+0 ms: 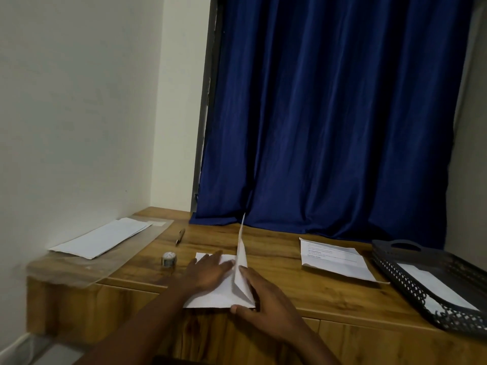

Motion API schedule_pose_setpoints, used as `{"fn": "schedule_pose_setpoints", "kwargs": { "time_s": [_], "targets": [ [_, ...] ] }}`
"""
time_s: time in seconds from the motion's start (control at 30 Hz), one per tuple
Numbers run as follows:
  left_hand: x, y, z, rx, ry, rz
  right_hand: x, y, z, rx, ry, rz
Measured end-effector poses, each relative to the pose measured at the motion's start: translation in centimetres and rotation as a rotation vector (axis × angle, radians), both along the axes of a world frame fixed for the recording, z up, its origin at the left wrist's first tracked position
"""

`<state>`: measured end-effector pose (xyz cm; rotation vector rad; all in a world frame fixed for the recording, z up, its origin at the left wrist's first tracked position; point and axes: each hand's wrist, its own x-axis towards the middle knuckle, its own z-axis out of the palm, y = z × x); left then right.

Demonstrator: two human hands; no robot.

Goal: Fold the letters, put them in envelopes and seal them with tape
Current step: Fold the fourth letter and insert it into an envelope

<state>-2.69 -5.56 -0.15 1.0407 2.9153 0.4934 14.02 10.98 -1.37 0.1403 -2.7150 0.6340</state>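
A white letter sheet (222,291) lies near the front edge of the wooden table (329,291), with its right part raised upright in a fold. My left hand (208,272) presses flat on the sheet's left part, fingers straight. My right hand (263,304) holds the raised flap at its near corner, thumb under the edge and fingers along the paper. A small roll of tape (168,258) stands left of the sheet. White envelopes (102,238) lie on a clear plastic sleeve at the far left. More printed letters (334,259) lie to the right.
A pen (180,236) lies behind the tape roll. A dark perforated tray (411,270) with a white sheet in it sits at the right edge. A blue curtain (329,114) hangs behind the table, a white wall to the left.
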Motion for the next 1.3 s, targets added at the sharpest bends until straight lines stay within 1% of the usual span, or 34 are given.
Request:
{"fn": "schedule_pose_setpoints", "kwargs": {
  "time_s": [0.03,0.07,0.1,0.17,0.2,0.23,0.27,0.3,0.4,0.43,0.5,0.53,0.6,0.7,0.73,0.8,0.83,0.87,0.93,1.0,1.07,1.2,1.3],
  "targets": [
    [-0.2,-0.4,0.1,0.077,0.007,-0.022,0.0,0.1,-0.1,0.048,-0.035,-0.008],
    [-0.3,-0.7,0.1,0.196,-0.044,-0.023,-0.1,0.3,-0.2,0.093,-0.075,-0.017],
    [-0.3,-1.0,0.0,0.356,-0.172,-0.001,-0.1,0.3,-0.2,0.135,-0.109,-0.023],
    [-0.1,-1.2,0.4,0.709,-0.576,0.049,-0.2,0.4,-0.2,0.207,-0.146,-0.028],
    [-0.2,-1.1,0.6,0.86,-0.748,0.098,-0.2,0.4,-0.3,0.236,-0.152,-0.03],
    [-0.2,-1.2,1.0,0.939,-0.847,0.154,-0.3,0.4,-0.3,0.258,-0.156,-0.033],
    [0.0,-1.4,1.5,0.959,-0.877,0.19,-0.3,0.4,-0.4,0.273,-0.157,-0.038],
    [0.3,-1.6,1.8,0.965,-0.864,0.219,-0.3,0.4,-0.4,0.281,-0.154,-0.046],
    [1.2,-2.4,2.2,0.992,-0.769,0.256,-0.2,0.5,-0.6,0.305,-0.138,-0.102],
    [1.3,-2.4,2.1,1.007,-0.73,0.219,-0.3,0.6,-0.6,0.328,-0.138,-0.14],
    [1.2,-2.4,1.9,1.035,-0.596,0.114,-0.3,0.8,-0.5,0.395,-0.136,-0.242],
    [1.4,-2.5,1.8,1.031,-0.52,0.068,-0.3,0.8,-0.5,0.424,-0.128,-0.29],
    [2.1,-2.5,1.5,0.945,-0.399,0.002,-0.3,0.6,-0.5,0.452,-0.098,-0.354],
    [3.2,-2.2,0.6,0.736,-0.267,-0.097,-0.6,-0.7,-0.3,0.464,-0.068,-0.372],
    [3.5,-2.1,0.2,0.648,-0.165,-0.121,-0.8,-1.3,-0.2,0.459,-0.06,-0.364],
    [3.3,-1.7,-0.6,0.49,0.089,-0.141,-1.1,-2.6,-0.1,0.403,-0.055,-0.339],
    [3.1,-1.5,-0.7,0.422,0.168,-0.126,-1.2,-3.1,0.1,0.354,-0.05,-0.319],
    [3.0,-1.5,-0.7,0.351,0.198,-0.092,-1.4,-3.5,0.3,0.302,-0.034,-0.294],
    [2.5,-1.5,-0.5,0.243,0.184,-0.059,-1.6,-3.7,0.8,0.201,0.024,-0.241],
    [2.2,-1.5,-0.5,0.16,0.163,-0.091,-2.1,-2.9,1.5,0.112,0.041,-0.191],
    [2.2,-1.3,-0.5,0.099,0.147,-0.126,-2.7,-1.6,2.0,0.099,-0.061,-0.127],
    [2.4,-1.1,-0.4,0.038,0.103,-0.145,-3.7,0.2,2.1,0.199,-0.32,-0.06],
    [2.5,-1.2,0.1,-0.006,0.04,-0.165,-3.9,1.0,2.1,0.231,-0.382,-0.06]
  ]
}}
